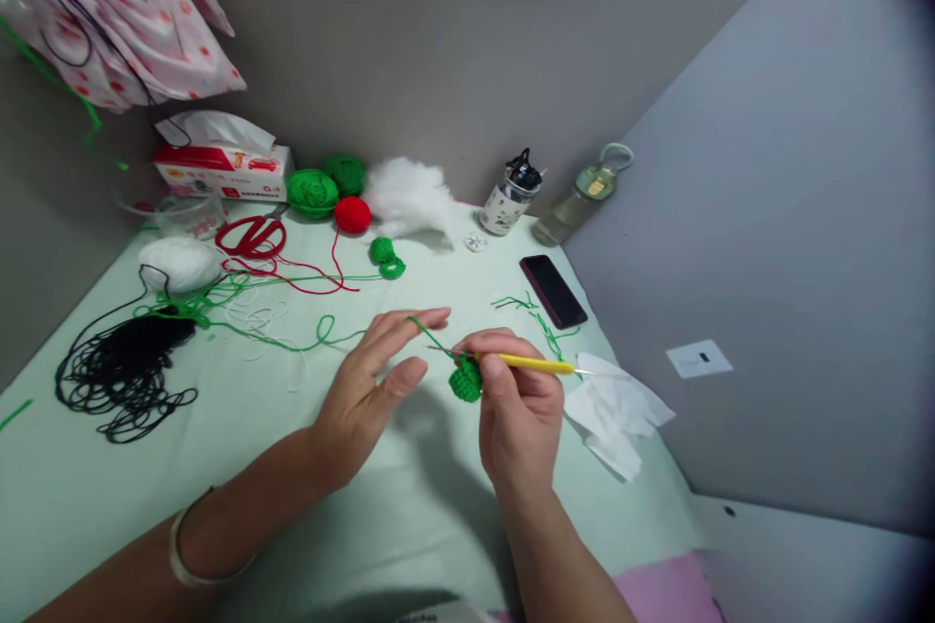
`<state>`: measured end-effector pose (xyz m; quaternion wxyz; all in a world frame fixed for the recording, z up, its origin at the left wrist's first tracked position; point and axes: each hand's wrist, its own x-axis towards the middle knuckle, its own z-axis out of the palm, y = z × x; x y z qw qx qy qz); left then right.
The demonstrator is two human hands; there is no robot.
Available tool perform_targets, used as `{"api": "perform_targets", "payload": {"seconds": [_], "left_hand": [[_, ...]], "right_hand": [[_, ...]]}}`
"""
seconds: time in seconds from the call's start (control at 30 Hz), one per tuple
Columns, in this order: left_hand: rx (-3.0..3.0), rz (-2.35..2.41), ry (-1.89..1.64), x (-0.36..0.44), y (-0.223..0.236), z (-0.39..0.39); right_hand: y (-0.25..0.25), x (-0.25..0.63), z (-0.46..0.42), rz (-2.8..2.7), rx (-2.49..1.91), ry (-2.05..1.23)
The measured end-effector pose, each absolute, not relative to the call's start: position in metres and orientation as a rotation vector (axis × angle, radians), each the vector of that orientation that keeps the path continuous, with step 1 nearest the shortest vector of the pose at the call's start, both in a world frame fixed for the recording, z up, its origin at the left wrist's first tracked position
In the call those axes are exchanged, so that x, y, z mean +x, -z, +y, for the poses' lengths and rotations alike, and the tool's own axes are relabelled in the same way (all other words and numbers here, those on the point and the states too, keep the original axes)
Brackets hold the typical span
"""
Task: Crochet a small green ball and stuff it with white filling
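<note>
My right hand [522,409] is closed around a yellow-handled crochet hook [537,364], its thin metal tip pointing left. At the fingertips of that hand hangs a small green crocheted piece [466,380], close under the hook's shaft. My left hand [376,389] is to the left of it with fingers stretched out and thumb apart. A strand of green yarn [430,336] passes over its fingers and runs to the hook and the piece. Whether the folded lower fingers press on the yarn is hidden.
Back left are a tissue box [226,173], green yarn balls [313,193], a red ball [353,214], white stuffing [410,197] and red-handled scissors [252,238]. Tangled black cord [128,370] lies left. A pen jar [504,204], bottle [574,209], phone [553,291] and crumpled tissue [614,409] stand right.
</note>
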<state>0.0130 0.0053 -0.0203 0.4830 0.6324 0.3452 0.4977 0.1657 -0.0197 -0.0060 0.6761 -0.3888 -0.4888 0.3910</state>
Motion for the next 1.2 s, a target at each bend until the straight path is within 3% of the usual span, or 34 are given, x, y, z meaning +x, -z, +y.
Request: {"api": "perform_targets", "payload": {"seconds": [0.2,0.67,1.2], "left_hand": [[1.001,0.698,-1.014,0.018,0.008,-0.007],[0.992,0.799,-1.041,0.013,-0.003,-0.004],[1.136,0.966,-1.036,0.010,-0.003,-0.002]], "right_hand": [[0.009,0.164,-0.021,-1.179,-0.852,-0.821],[-0.001,0.172,-0.016,-0.939,-0.807,-1.130],[0.002,0.173,-0.029,-1.405,-0.926,-0.611]]}}
